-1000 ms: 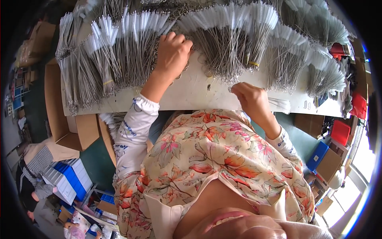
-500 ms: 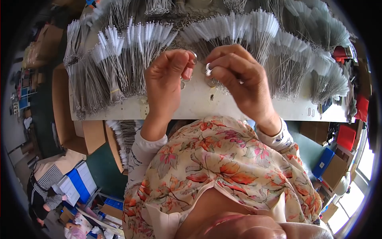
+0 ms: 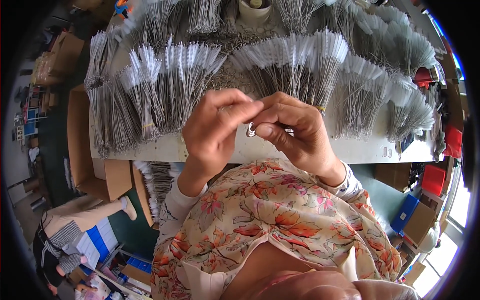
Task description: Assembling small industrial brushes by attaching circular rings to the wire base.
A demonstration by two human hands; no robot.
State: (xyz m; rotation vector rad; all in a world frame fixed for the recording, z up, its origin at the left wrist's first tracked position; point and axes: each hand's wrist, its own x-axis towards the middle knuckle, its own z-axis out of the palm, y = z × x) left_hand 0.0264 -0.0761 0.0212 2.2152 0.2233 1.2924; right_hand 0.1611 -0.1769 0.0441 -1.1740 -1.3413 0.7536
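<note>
I saw the right hand (image 3: 303, 131) pinching small metal rings (image 3: 251, 129); the left hand (image 3: 210, 127) was blurred beside it, and I couldn't tell whether it gripped anything.

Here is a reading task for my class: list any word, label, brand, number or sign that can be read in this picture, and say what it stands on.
Readable text: none.
Right sleeve cuff: dark marks, too small and blurred to read.
Tabletop: small marks near its front edge; no lettering can be made out.
Metal rings in the right hand: no lettering visible.
</note>
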